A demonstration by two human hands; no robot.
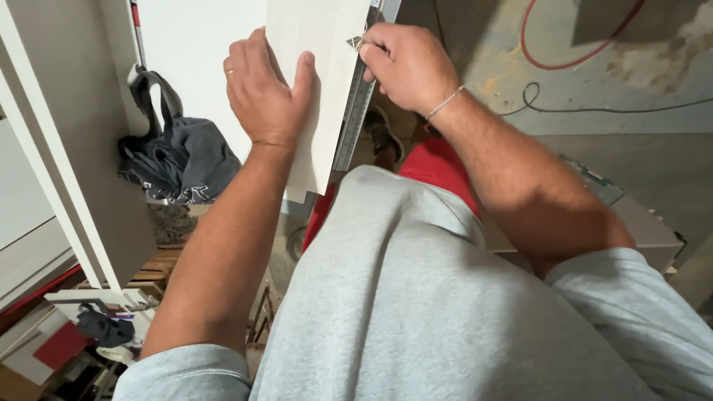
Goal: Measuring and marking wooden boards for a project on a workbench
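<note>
I see the pale board (pixel 319 82) run top-to-bottom at upper centre; my left hand (pixel 267 93) grasps it; my right hand (pixel 408 63) pinches the metal ruler (pixel 355 119) along its right edge.

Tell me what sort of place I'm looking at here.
Probably a carpentry or furniture workshop. The hands hold a pale board against a metal ruler, white panels lean at the left, and cables trail across a rough concrete floor.
</note>
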